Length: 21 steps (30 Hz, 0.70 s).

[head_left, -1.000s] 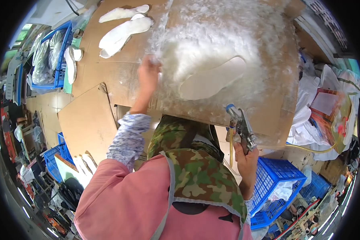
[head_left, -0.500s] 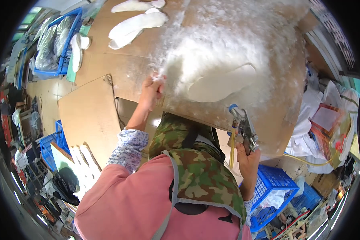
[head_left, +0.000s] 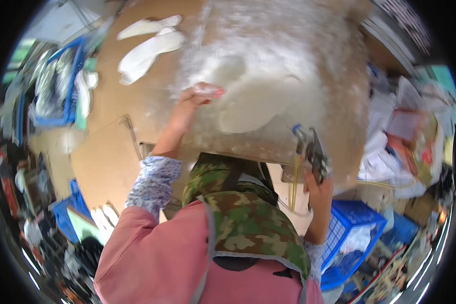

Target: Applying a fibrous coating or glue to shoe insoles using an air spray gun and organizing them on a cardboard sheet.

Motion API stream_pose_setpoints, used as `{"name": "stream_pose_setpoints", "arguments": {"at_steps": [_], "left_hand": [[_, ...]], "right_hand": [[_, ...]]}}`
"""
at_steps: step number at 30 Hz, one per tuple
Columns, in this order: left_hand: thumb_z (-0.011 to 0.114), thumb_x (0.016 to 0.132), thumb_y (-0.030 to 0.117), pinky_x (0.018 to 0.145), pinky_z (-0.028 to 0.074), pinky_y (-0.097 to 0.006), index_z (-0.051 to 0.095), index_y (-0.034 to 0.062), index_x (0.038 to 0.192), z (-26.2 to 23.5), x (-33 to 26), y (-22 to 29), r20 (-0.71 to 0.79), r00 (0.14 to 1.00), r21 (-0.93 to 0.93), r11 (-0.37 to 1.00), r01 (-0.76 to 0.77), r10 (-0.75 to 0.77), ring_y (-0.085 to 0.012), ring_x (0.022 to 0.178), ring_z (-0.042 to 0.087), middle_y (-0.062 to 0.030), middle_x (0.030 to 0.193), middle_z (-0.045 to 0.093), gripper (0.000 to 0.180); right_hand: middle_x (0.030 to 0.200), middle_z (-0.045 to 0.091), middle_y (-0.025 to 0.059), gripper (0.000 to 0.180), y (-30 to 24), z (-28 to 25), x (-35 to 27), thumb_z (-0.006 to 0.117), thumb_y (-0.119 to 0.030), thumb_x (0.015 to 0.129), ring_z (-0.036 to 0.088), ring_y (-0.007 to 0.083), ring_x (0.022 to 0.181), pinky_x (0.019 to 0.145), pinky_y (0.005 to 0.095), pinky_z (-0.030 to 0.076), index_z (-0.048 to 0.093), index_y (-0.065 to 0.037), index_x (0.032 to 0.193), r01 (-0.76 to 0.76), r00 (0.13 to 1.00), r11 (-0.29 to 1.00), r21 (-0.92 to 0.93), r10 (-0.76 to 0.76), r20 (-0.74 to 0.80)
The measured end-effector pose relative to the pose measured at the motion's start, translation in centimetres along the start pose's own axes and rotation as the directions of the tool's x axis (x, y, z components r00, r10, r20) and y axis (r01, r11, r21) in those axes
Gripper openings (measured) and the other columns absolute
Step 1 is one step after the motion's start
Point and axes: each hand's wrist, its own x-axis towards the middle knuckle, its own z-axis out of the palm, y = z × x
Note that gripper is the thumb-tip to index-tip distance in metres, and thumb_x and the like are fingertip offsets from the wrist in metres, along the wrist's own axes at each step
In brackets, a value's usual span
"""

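Observation:
A pale, insole-shaped piece (head_left: 261,106) lies flat on the cardboard-covered table (head_left: 152,109), amid a broad spread of white fluff (head_left: 273,55). My left hand (head_left: 195,95) is closed above the fluff by the piece's left end, with white fluff at its fingertips; motion blur hides the exact grip. Around the handle of a metal spray gun (head_left: 316,157) my right hand (head_left: 319,185) is wrapped. The gun's blue-ringed nozzle points away from me, at the near right of the piece. A yellowish hose (head_left: 294,190) hangs beside the gun.
White insole-shaped pieces (head_left: 149,55) lie at the far left of the table. Blue crates stand at the far left (head_left: 72,83) and near right (head_left: 357,218). White bags (head_left: 380,162) are heaped beyond the table's right edge. A loose cardboard sheet (head_left: 101,162) sits at left.
The view has shifted, so the table appears further left. My left hand has moved right, closer over the piece's left end. Relative to the piece, the spray gun sits slightly further right.

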Motion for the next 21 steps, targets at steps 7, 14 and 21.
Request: {"name": "stream_pose_setpoints", "arguments": {"at_steps": [7,14,21], "left_hand": [[0.057,0.080,-0.004,0.087,0.042,-0.027,0.055,0.0067,0.101,4.7,2.0,2.5,0.118,0.945,0.074,0.946,-0.316,0.306,-0.0130,0.095,0.055,-0.0029,0.093,0.059,0.023],[0.051,0.079,-0.005,0.094,0.040,-0.035,0.051,0.0047,0.120,15.7,4.6,5.3,0.351,0.753,0.467,0.593,-0.656,0.556,-0.0295,0.111,0.049,-0.0128,0.117,0.053,0.042],[0.055,0.085,0.017,0.100,0.029,-0.043,0.046,0.0060,0.129,22.4,4.9,5.0,0.435,0.637,0.522,0.398,-0.755,0.637,-0.0332,0.117,0.043,-0.0160,0.126,0.050,0.046]], "right_hand": [[0.065,0.057,0.0013,0.021,12.3,-7.9,9.1,0.065,-0.024,0.085,0.050,0.0090,0.055,0.051,0.0283,0.040,0.059,-0.004,0.081,-0.020,0.946,0.980,0.200,0.083,-0.314],[0.090,0.059,0.0201,0.040,17.7,-8.1,10.5,0.067,-0.030,0.079,0.059,0.0322,0.087,0.075,0.0396,0.046,0.057,0.004,0.099,-0.369,0.651,0.761,-0.534,-0.198,-0.732],[0.098,0.063,0.0072,0.030,-1.4,1.6,7.0,0.063,-0.010,0.084,0.059,0.0132,0.078,0.063,0.0278,0.047,0.060,-0.004,0.114,0.488,0.816,0.742,0.460,-0.200,-0.543]]}}
